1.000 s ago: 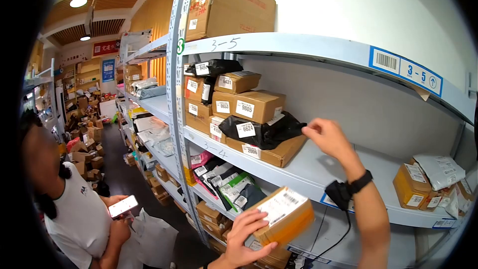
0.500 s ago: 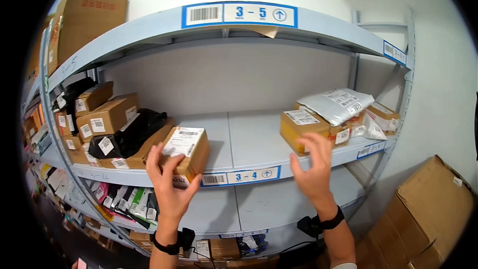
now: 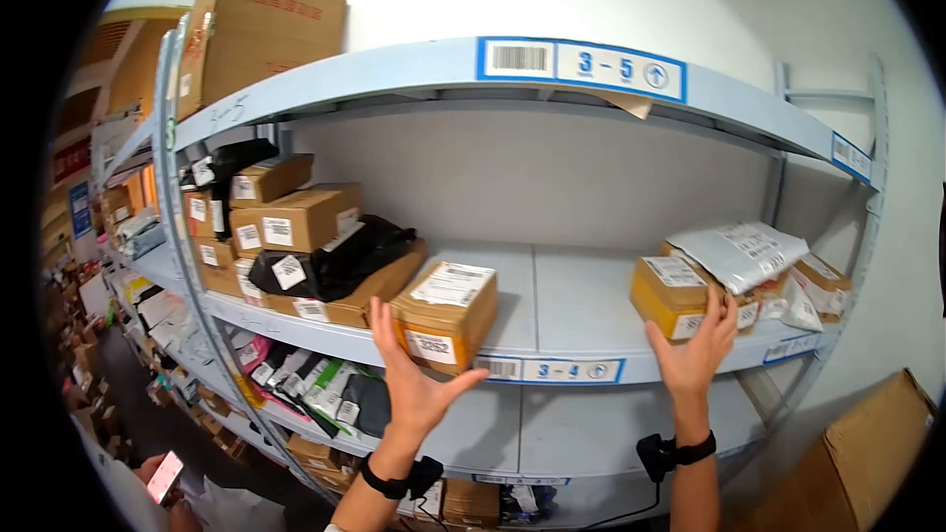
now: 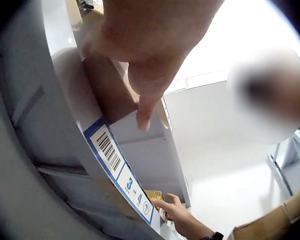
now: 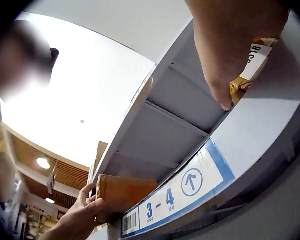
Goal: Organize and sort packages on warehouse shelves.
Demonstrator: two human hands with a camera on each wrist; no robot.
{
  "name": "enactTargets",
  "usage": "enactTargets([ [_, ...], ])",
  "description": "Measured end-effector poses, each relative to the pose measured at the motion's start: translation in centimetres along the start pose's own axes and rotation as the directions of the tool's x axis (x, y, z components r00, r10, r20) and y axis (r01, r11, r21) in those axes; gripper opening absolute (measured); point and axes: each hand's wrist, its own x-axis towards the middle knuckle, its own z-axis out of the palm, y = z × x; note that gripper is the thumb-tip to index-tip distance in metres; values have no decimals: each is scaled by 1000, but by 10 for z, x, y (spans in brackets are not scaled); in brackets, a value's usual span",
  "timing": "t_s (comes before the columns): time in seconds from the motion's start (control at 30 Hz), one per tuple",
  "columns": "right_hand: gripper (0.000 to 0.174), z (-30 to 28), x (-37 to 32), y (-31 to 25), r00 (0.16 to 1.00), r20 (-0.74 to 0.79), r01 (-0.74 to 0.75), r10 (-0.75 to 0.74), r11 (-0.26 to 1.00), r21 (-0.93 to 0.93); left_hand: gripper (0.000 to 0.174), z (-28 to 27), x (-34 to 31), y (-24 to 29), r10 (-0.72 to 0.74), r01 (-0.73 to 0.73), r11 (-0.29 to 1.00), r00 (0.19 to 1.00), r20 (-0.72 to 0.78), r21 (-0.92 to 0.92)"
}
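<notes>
A cardboard box (image 3: 448,310) with a white label on top and 3262 on its front stands on the 3-4 shelf (image 3: 581,300), beside the left stack. My left hand (image 3: 419,384) is at its front left corner, fingers straight and thumb spread out in front of the box. Over on the right, a box with yellow tape (image 3: 670,296) sits near the shelf's front edge. My right hand (image 3: 698,350) reaches up to it, with loosely extended fingers overlapping its front right side. In the right wrist view, a fingertip lies close by the yellow-taped box (image 5: 240,90).
Brown boxes (image 3: 301,217) and a black plastic parcel (image 3: 355,256) are stacked at the left. A grey mailer bag (image 3: 744,251) lies on the right-hand boxes. Several bagged parcels (image 3: 315,384) stand one shelf lower. At the lower left a person holds a phone (image 3: 165,478).
The box in my left hand came from in front of the rack onto the shelf, and that hand has let it go. My right hand moved from the black parcel to the yellow-taped box.
</notes>
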Motion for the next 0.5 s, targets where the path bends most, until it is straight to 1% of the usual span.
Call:
enactTargets([
  [0.03, 100, 3, 1, -1, 1000, 1, 6, -6, 1000, 16, 148, -2, -2, 3, -16, 17, 1000, 1000, 15, -13],
  [0.1, 98, 7, 2, -2, 1000, -3, -27, 27, 1000, -1, 147, -4, -2, 4, -37, 38, 999, 999, 30, -24],
  [0.13, 95, 9, 3, -3, 1000, -29, 5, -5, 1000, -8, 147, -5, -3, 4, -27, 27, 1000, 999, 34, -11],
  [0.17, 95, 11, 3, -6, 1000, -19, 7, -7, 1000, -8, 146, -7, -4, 3, -17, 17, 1000, 999, 43, 1],
  [0.23, 94, 13, 4, -9, 999, 30, -19, 15, 990, 137, 144, -6, -6, 0, -31, 32, 999, 999, 37, -15],
  [0.27, 94, 16, 4, -10, 999, 31, -24, 20, 993, 117, 142, -7, -5, -1, -17, 16, 1000, 999, 35, 20],
  [0.33, 93, 24, 0, -13, 998, 59, -41, 33, 988, 147, 137, -7, -5, -2, 18, -20, 999, 999, 26, 47],
  [0.37, 94, 26, -1, -15, 998, 46, -34, 30, 995, 94, 136, -7, -6, -3, 22, -23, 999, 999, 30, 34],
  [0.43, 95, 27, -1, -17, 999, 38, -36, 33, 997, 72, 132, -6, -7, -3, -6, 5, 1000, 999, 40, 6],
  [0.5, 93, 27, -2, -18, 998, 44, -50, 49, 998, 26, 128, -4, -8, -5, -17, 16, 1000, 999, 47, 9],
])
